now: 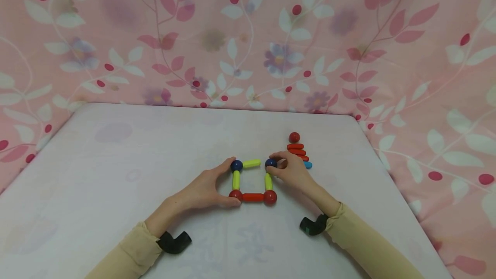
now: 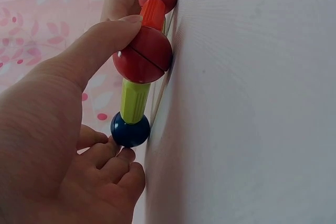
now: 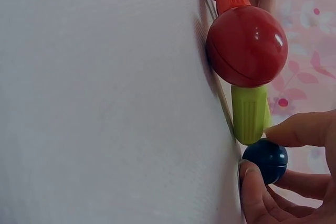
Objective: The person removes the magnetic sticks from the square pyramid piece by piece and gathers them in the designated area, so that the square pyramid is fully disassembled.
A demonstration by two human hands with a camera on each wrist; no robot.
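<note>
On the table lies a square-like frame of toy building balls and rods. Its near side is a red rod (image 1: 253, 197) joining a left red ball (image 1: 235, 196) and a right red ball (image 1: 270, 197). A yellow-green rod (image 1: 236, 181) runs from the left red ball to a blue ball (image 1: 237, 165); my left hand (image 1: 203, 188) holds this side, thumb on the red ball, fingertips at the blue one. Another yellow-green rod (image 1: 252, 163) points right from that blue ball. My right hand (image 1: 292, 171) pinches a second blue ball (image 3: 266, 161) by the end of the right yellow-green rod (image 3: 249, 114).
Behind my right hand lie a loose red ball (image 1: 294, 137), several red rods (image 1: 296, 146) and a partly hidden blue rod (image 1: 308, 165). A black curved piece sits at each wrist. Pink floral cloth (image 1: 248, 55) hangs beyond the white table (image 1: 155, 141).
</note>
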